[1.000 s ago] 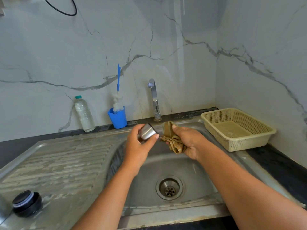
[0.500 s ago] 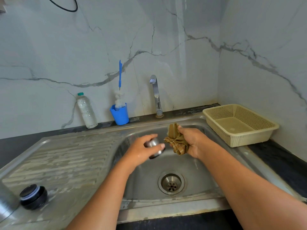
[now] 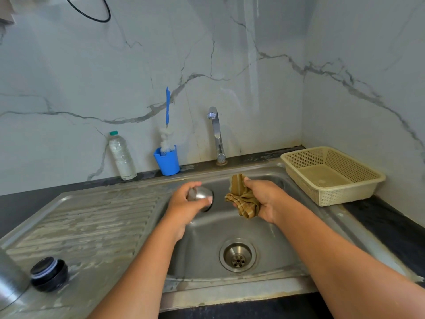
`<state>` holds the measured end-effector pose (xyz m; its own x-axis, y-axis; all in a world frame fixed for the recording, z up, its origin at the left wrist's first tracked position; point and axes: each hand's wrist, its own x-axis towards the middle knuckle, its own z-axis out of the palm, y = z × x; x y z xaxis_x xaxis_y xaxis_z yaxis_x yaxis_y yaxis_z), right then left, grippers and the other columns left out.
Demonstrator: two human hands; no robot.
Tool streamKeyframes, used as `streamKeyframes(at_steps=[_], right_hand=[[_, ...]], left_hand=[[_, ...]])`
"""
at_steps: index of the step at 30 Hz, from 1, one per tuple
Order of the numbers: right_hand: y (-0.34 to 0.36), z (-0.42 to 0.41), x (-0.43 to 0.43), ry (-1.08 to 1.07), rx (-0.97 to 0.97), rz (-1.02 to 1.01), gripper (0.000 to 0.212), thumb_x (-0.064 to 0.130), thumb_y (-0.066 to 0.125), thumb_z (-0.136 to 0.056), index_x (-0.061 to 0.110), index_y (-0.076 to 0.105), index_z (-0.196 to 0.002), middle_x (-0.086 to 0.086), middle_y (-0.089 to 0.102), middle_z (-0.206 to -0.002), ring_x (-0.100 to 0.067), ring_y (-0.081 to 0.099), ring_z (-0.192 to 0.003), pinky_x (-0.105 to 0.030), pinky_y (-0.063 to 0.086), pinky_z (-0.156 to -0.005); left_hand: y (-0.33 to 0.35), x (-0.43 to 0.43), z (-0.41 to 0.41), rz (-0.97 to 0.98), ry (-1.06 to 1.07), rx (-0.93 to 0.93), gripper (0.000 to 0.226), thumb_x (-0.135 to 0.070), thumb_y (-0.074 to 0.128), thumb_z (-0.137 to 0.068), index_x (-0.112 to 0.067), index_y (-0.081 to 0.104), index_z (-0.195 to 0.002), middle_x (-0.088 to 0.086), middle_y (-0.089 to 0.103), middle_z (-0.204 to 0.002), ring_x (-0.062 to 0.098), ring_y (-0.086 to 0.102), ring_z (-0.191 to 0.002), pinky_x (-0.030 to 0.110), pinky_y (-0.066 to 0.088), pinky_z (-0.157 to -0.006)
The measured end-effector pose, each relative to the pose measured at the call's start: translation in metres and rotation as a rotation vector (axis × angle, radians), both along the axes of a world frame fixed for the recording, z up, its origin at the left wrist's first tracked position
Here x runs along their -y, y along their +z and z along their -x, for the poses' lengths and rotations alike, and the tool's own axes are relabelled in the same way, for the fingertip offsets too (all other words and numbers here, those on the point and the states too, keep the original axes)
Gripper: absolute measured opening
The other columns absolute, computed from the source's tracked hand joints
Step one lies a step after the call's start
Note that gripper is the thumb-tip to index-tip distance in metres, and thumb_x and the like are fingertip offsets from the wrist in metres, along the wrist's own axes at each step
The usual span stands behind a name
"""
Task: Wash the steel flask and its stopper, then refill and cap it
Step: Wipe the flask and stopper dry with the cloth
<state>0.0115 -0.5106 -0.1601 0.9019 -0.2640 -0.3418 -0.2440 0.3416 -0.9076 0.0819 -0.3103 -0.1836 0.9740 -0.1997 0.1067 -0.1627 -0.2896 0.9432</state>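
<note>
My left hand [image 3: 186, 203] grips a small steel cap [image 3: 202, 196] over the sink basin [image 3: 207, 249], its open side facing right. My right hand [image 3: 264, 199] holds a crumpled olive-brown cloth [image 3: 242, 199] a short way to the right of the cap, not touching it. A black stopper [image 3: 49, 273] sits on the drainboard at the lower left. Beside it, the steel flask [image 3: 10, 282] shows only partly at the left edge of the view.
A tap [image 3: 216, 134] stands behind the basin, with no water visible. A blue cup [image 3: 167, 161] with a bottle brush and a plastic water bottle [image 3: 122, 156] stand at the back wall. A beige plastic basket [image 3: 331, 173] sits at the right. The drain [image 3: 238, 255] lies mid-basin.
The cap and the cloth were together one second ago. My hands have since drawn apart and lowered slightly, the left carrying the cap leftward.
</note>
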Motion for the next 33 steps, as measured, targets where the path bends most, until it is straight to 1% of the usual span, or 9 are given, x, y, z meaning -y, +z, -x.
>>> streamKeyframes(at_steps=[8, 12, 16, 19, 23, 25, 28, 30, 33], right_hand=[[0.002, 0.006, -0.023, 0.162, 0.134, -0.019, 0.037, 0.029, 0.047, -0.109, 0.0, 0.068, -0.119, -0.018, 0.077, -0.107, -0.029, 0.074, -0.091, -0.04, 0.061, -0.078], [0.002, 0.007, -0.037, 0.183, 0.201, 0.071, 0.036, 0.026, 0.043, -0.11, 0.001, 0.068, -0.113, -0.013, 0.073, -0.088, -0.023, 0.069, -0.075, -0.036, 0.056, -0.067], [-0.001, 0.005, -0.043, 0.228, 0.272, 0.121, 0.029, 0.017, 0.04, -0.109, 0.002, 0.065, -0.113, -0.027, 0.072, -0.111, -0.031, 0.07, -0.094, -0.047, 0.056, -0.088], [0.0, 0.008, -0.049, 0.282, 0.328, 0.168, 0.029, 0.011, 0.04, -0.106, 0.004, 0.067, -0.114, -0.02, 0.075, -0.105, -0.027, 0.07, -0.091, -0.044, 0.056, -0.084], [-0.002, 0.009, -0.062, 0.296, 0.37, 0.463, 0.032, 0.012, 0.04, -0.1, 0.015, 0.072, -0.104, -0.017, 0.069, -0.113, -0.03, 0.069, -0.099, -0.042, 0.06, -0.083], [0.0, 0.007, -0.063, 0.286, 0.384, 0.616, 0.024, 0.013, 0.045, -0.101, 0.017, 0.067, -0.095, -0.007, 0.051, -0.121, -0.026, 0.063, -0.103, -0.04, 0.061, -0.078], [-0.005, 0.003, -0.056, 0.33, 0.414, 0.874, 0.026, 0.013, 0.052, -0.101, 0.025, 0.059, -0.08, 0.002, 0.04, -0.114, -0.023, 0.048, -0.109, -0.027, 0.05, -0.081], [-0.008, 0.001, -0.052, 0.376, 0.443, 1.048, 0.027, 0.011, 0.058, -0.097, 0.029, 0.056, -0.078, 0.001, 0.039, -0.114, -0.02, 0.039, -0.11, -0.018, 0.035, -0.089], [-0.008, 0.001, -0.051, 0.379, 0.565, 1.47, 0.018, 0.007, 0.065, -0.092, 0.025, 0.068, -0.093, 0.001, 0.037, -0.12, -0.021, 0.036, -0.11, -0.023, 0.039, -0.087]], left_hand=[[0.004, 0.012, 0.009, 0.283, -0.096, -0.176, 0.011, -0.029, 0.056, -0.104, -0.022, 0.057, -0.112, 0.015, 0.061, -0.106, 0.022, 0.057, -0.081, 0.03, 0.046, -0.058], [-0.001, 0.019, 0.012, 0.211, -0.162, -0.125, 0.013, -0.038, 0.054, -0.105, -0.025, 0.055, -0.106, 0.014, 0.061, -0.099, 0.025, 0.054, -0.082, 0.031, 0.039, -0.057], [0.0, 0.021, 0.013, 0.218, -0.116, -0.124, 0.022, -0.047, 0.051, -0.106, -0.025, 0.055, -0.105, 0.009, 0.064, -0.087, 0.024, 0.056, -0.074, 0.033, 0.039, -0.058], [0.002, 0.022, 0.016, 0.264, -0.104, -0.158, 0.029, -0.05, 0.048, -0.107, -0.023, 0.054, -0.111, 0.013, 0.066, -0.089, 0.023, 0.059, -0.072, 0.033, 0.042, -0.057], [0.007, 0.02, 0.019, 0.352, -0.137, -0.232, 0.042, -0.054, 0.044, -0.106, -0.022, 0.062, -0.125, 0.018, 0.077, -0.109, 0.033, 0.073, -0.095, 0.047, 0.059, -0.08], [0.009, 0.02, 0.02, 0.376, -0.118, -0.245, 0.052, -0.054, 0.045, -0.105, -0.011, 0.064, -0.127, 0.017, 0.077, -0.103, 0.028, 0.071, -0.084, 0.038, 0.058, -0.065], [0.011, 0.018, 0.021, 0.353, -0.083, -0.227, 0.053, -0.051, 0.046, -0.105, -0.001, 0.059, -0.117, 0.013, 0.06, -0.074, 0.017, 0.05, -0.053, 0.022, 0.034, -0.038], [0.013, 0.016, 0.023, 0.368, -0.064, -0.25, 0.045, -0.047, 0.045, -0.106, -0.005, 0.059, -0.112, 0.009, 0.055, -0.067, 0.015, 0.042, -0.047, 0.02, 0.026, -0.033], [0.015, 0.014, 0.027, 0.426, -0.044, -0.356, 0.036, -0.042, 0.044, -0.106, -0.009, 0.059, -0.105, 0.009, 0.056, -0.064, 0.016, 0.041, -0.044, 0.019, 0.022, -0.029]])
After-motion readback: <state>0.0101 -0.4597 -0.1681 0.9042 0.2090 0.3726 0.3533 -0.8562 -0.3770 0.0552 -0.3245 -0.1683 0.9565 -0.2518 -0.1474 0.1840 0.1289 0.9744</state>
